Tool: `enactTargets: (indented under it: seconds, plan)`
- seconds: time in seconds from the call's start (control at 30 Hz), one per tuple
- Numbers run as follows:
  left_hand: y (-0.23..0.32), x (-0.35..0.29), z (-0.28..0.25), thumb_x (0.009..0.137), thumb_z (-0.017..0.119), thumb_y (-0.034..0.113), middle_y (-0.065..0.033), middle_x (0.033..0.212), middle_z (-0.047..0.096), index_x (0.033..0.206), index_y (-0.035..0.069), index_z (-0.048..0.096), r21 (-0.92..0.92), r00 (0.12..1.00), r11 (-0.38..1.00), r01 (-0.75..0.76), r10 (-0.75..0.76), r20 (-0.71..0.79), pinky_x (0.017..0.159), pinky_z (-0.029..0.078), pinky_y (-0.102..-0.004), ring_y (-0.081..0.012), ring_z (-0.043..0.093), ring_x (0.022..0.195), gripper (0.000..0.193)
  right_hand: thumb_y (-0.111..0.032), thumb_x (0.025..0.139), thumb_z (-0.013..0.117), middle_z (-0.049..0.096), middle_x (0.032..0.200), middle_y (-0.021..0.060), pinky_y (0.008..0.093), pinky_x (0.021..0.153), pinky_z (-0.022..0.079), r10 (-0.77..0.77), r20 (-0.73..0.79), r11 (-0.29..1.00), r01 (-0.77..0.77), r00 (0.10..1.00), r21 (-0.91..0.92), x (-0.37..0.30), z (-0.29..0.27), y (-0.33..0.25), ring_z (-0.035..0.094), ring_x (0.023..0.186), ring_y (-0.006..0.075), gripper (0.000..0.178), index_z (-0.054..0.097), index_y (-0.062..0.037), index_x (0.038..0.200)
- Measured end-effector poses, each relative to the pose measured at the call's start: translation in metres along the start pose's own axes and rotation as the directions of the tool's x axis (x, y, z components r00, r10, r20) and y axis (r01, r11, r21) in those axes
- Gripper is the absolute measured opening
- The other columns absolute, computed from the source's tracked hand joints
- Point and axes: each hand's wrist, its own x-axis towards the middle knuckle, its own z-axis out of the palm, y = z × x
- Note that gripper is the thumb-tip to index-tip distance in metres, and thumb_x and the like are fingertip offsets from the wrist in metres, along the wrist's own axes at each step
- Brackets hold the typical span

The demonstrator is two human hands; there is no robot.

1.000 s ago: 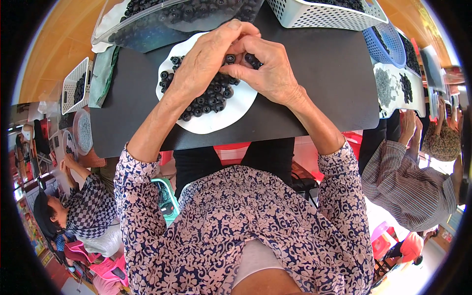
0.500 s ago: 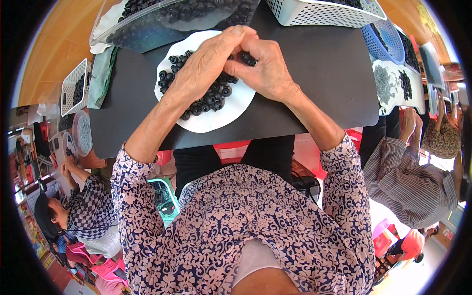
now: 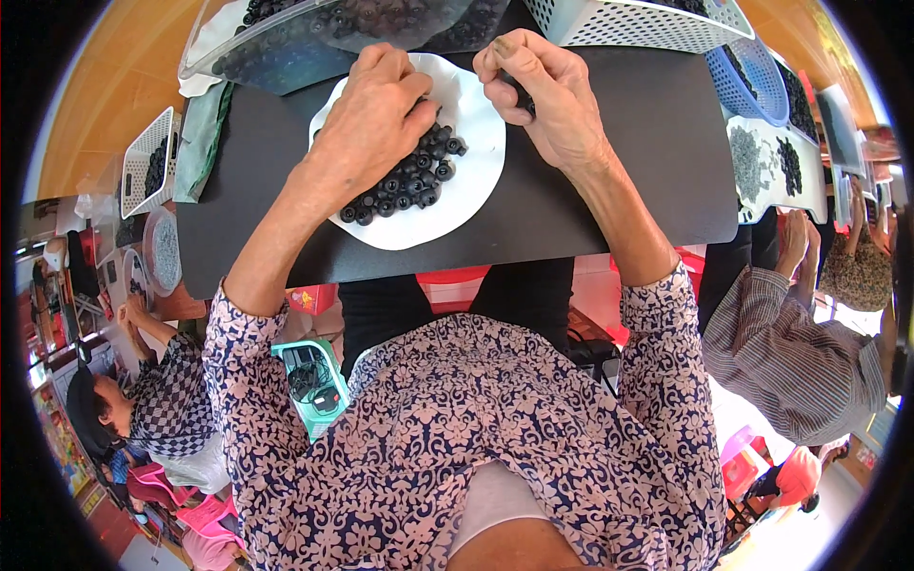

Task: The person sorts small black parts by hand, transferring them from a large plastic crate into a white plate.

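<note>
A white plate [image 3: 471,181] with a wavy rim holds a heap of small round black parts [image 3: 411,181], some showing a hole in the middle. Over the far left of this plate, my left hand [image 3: 371,128] is closed, its fingers curled down at the heap. Its fingertips are partly hidden, so I cannot make out what they pinch. To the right of the plate and raised over the dark table [image 3: 647,152], my right hand [image 3: 552,100] is closed round several of the black parts, which show dark between thumb and fingers.
A clear plastic bin [image 3: 286,57] full of black parts stands beyond the plate. A white basket [image 3: 628,27] stands at the far right, with a blue basket [image 3: 762,86] beside it. Green-edged cloth [image 3: 202,143] lies at the left. Other people [image 3: 167,395] sit on both sides.
My hands were together over the plate and are now apart. The right moved right, off the plate; the left fingers now curl down at the heap.
</note>
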Motion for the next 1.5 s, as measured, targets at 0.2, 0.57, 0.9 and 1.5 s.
enactTargets:
  seconds: [0.2, 0.57, 0.9, 1.5]
  plan:
    - [0.010, 0.006, 0.015, 0.079, 0.064, 0.011, -0.0183, 0.100, 0.056, 0.087, -0.005, 0.067, 0.182, 0.998, 0.982, 0.045, -0.051, 0.029, 0.090, 0.042, -0.0410, -0.0333, 0.048, 0.103, 0.018, -0.023, 0.098, 0.053, 0.057, 0.081, 0.0009, 0.0187, 0.045, 0.025, 0.015, 0.063, 0.996, -0.009, 0.998, -0.087, -0.001, 0.001, -0.002, 0.035, 0.055, 0.0033, 0.024, 0.059, -0.0014, 0.091]
    - [-0.003, 0.010, -0.003, 0.085, 0.060, 0.013, -0.0080, 0.092, 0.064, 0.091, -0.003, 0.068, -0.574, 0.917, 0.718, 0.394, -0.345, 0.197, 0.083, 0.049, -0.0332, -0.0169, 0.059, 0.088, 0.019, -0.020, 0.088, 0.066, 0.061, 0.074, -0.0002, 0.0216, 0.060, 0.045, -0.058, 0.006, 0.942, 0.057, 0.998, -0.330, -0.002, 0.003, -0.005, 0.054, 0.067, 0.0058, 0.020, 0.065, -0.0001, 0.089]
    - [-0.001, 0.003, 0.016, 0.095, 0.053, 0.013, -0.0086, 0.094, 0.064, 0.105, -0.003, 0.063, -0.942, 0.901, 0.013, 0.335, -0.299, 0.316, 0.078, 0.053, -0.0277, -0.0134, 0.062, 0.083, 0.022, -0.005, 0.073, 0.075, 0.062, 0.072, 0.0035, 0.0246, 0.065, 0.050, -0.303, 0.183, 0.683, 0.347, 0.935, -0.643, -0.002, 0.013, 0.003, 0.060, 0.069, 0.0114, 0.019, 0.063, -0.0022, 0.086]
    - [-0.001, -0.002, 0.002, 0.092, 0.058, 0.012, -0.0090, 0.096, 0.064, 0.101, -0.004, 0.064, -0.918, 0.850, -0.041, 0.394, -0.364, 0.381, 0.088, 0.050, -0.0297, -0.0157, 0.062, 0.091, 0.019, -0.010, 0.077, 0.073, 0.063, 0.076, 0.0033, 0.0277, 0.065, 0.050, -0.240, 0.175, 0.703, 0.295, 0.955, -0.647, -0.002, 0.013, 0.001, 0.060, 0.070, 0.0123, 0.024, 0.066, -0.0039, 0.099]
